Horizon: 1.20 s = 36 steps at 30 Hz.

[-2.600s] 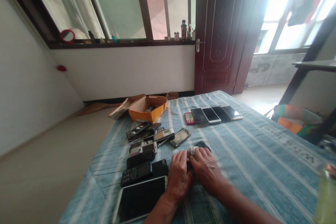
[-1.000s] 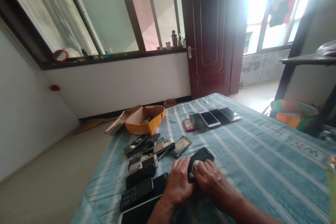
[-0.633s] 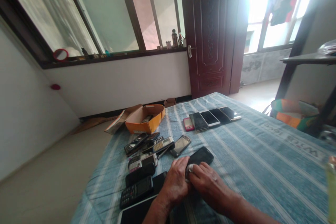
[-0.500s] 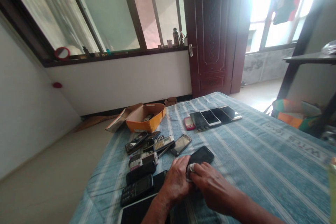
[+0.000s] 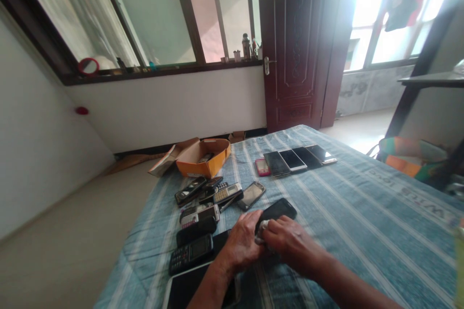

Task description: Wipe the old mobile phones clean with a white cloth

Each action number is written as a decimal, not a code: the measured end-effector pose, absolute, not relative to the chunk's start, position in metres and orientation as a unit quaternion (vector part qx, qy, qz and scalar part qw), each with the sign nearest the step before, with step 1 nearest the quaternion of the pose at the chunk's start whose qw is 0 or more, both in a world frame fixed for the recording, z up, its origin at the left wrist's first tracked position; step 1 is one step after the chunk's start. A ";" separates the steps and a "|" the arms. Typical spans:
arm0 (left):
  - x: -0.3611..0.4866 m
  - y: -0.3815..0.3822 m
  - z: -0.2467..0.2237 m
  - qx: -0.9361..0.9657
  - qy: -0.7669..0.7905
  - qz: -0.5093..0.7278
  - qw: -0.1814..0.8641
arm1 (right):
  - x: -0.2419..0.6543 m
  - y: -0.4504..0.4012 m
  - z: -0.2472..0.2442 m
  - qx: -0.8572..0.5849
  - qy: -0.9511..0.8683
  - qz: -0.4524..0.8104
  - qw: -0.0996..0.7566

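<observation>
A black smartphone (image 5: 278, 210) is tilted in front of me, its far end pointing up and to the right. My left hand (image 5: 243, 241) grips its near left side. In the fingers of my right hand (image 5: 288, 241) a crumpled white cloth (image 5: 261, 230) is bunched, pressed against the near part of the phone. The phone's lower end is hidden by both hands. Left of my hands lie a black keypad phone (image 5: 191, 253) and a white-edged tablet (image 5: 188, 287), partly covered by my left forearm.
An open orange box (image 5: 203, 168) stands at the bed's far left edge. Several old phones (image 5: 228, 193) are piled before it. A row of smartphones (image 5: 293, 160) and a pink-edged item (image 5: 262, 167) lie farther back on the striped blue sheet (image 5: 348, 212).
The whole view has shifted slightly. My right hand and the white cloth have moved a little toward the near left end of the phone; the left hand keeps its hold.
</observation>
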State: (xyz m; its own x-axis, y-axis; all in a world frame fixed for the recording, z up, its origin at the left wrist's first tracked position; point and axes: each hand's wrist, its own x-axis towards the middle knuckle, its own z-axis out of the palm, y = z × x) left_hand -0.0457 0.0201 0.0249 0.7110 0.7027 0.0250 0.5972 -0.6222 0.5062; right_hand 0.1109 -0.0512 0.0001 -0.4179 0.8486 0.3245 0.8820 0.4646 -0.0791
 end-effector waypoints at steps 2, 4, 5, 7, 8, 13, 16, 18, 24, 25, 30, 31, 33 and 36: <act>-0.046 0.021 0.025 0.893 0.365 0.107 0.239 | 0.110 -0.050 -0.002 -0.516 -0.839 -0.060 0.165; -0.046 0.021 0.023 0.896 0.363 0.106 0.234 | 0.109 -0.049 -0.005 -0.512 -0.839 -0.070 0.173; -0.046 0.022 0.022 0.898 0.360 0.106 0.230 | 0.108 -0.049 -0.006 -0.508 -0.840 -0.074 0.179; -0.046 0.022 0.019 0.902 0.356 0.103 0.220 | 0.106 -0.048 -0.008 -0.496 -0.843 -0.080 0.192; -0.047 0.022 0.018 0.904 0.355 0.100 0.216 | 0.104 -0.048 -0.009 -0.489 -0.845 -0.082 0.199; -0.047 0.022 0.016 0.908 0.356 0.089 0.203 | 0.100 -0.047 -0.009 -0.482 -0.843 -0.089 0.221; -0.045 0.021 0.018 0.906 0.363 0.088 0.201 | 0.101 -0.048 -0.008 -0.491 -0.838 -0.088 0.220; -0.044 0.019 0.021 0.903 0.368 0.085 0.202 | 0.105 -0.048 -0.007 -0.495 -0.837 -0.089 0.214; -0.042 0.013 0.027 0.896 0.380 0.085 0.214 | 0.129 -0.048 -0.007 -0.518 -0.821 -0.110 0.216; -0.042 0.013 0.028 0.896 0.378 0.088 0.216 | 0.133 -0.048 -0.008 -0.522 -0.817 -0.113 0.219; -0.042 0.014 0.029 0.896 0.369 0.096 0.226 | 0.138 -0.047 -0.014 -0.512 -0.818 -0.126 0.231; -0.043 0.015 0.028 0.896 0.368 0.096 0.228 | 0.135 -0.047 -0.015 -0.504 -0.823 -0.129 0.230; -0.043 0.016 0.025 0.896 0.367 0.099 0.229 | 0.126 -0.047 -0.017 -0.482 -0.835 -0.133 0.228; -0.045 0.020 0.018 0.902 0.360 0.104 0.214 | 0.112 -0.048 -0.017 -0.456 -0.850 -0.141 0.223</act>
